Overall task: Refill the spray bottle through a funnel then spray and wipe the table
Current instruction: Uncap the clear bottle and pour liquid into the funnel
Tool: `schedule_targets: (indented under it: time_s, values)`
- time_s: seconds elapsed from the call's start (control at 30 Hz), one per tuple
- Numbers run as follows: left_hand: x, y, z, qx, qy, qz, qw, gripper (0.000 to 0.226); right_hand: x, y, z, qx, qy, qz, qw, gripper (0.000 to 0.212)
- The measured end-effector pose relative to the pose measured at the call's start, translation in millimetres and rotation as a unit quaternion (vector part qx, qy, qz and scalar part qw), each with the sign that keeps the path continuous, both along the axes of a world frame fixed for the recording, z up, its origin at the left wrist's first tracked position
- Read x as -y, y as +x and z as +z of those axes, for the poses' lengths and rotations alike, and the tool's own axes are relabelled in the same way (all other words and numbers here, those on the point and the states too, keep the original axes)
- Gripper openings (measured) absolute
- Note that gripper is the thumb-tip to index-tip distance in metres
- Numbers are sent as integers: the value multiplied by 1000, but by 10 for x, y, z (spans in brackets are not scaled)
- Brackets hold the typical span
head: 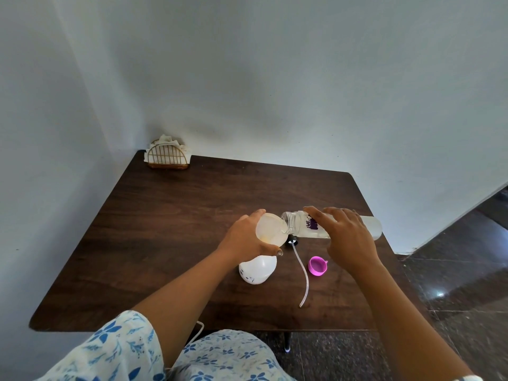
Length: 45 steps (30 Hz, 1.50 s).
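Note:
A white spray bottle [257,270] stands on the dark wooden table [165,229] with a translucent funnel [270,229] set in its neck. My left hand [244,239] grips the funnel's rim. My right hand [347,237] holds a clear water bottle [302,225] tipped on its side, its open mouth over the funnel. Water runs from it into the funnel. The spray head [292,239], black with a long clear tube [302,273], lies on the table right of the spray bottle.
A pink bottle cap [318,265] lies near my right wrist. A gold wire holder with white napkins [168,154] stands at the table's far left corner against the wall. Dark tiled floor [467,257] lies to the right.

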State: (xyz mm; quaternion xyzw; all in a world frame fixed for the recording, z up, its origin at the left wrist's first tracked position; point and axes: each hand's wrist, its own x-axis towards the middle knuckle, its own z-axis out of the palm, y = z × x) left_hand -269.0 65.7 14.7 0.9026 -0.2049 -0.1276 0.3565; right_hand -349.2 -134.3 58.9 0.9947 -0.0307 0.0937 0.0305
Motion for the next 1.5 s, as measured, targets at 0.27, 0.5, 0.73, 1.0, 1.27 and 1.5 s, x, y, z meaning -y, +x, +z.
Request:
schedule_targets:
  time_s: [0.27,0.5,0.73,1.0,1.27,1.5]
  values:
    - [-16,7,-6,-5,3,-4,1000,105,3,-8,9,-2,1,0,1000,88]
    - [-8,-1,6,-3,4,-3,1000,104,-7,-16,-16,-5,-4,-2,1000,88]
    - [-3,4,-2,0,4,0,1000,104,-14,-14,-5,-11,-5,-3,1000,87]
    - [0,4,0,0,3,0,1000,103,-32,-25,33,-17,-4,-1,1000,87]
    - [6,-4,15,0,4,-4,1000,104,-7,-7,13,-17,-13,-8,1000,92]
    - [1,0,12,2,2,-4,1000,103,-5,3,8,-17,-16,-8,1000,90]
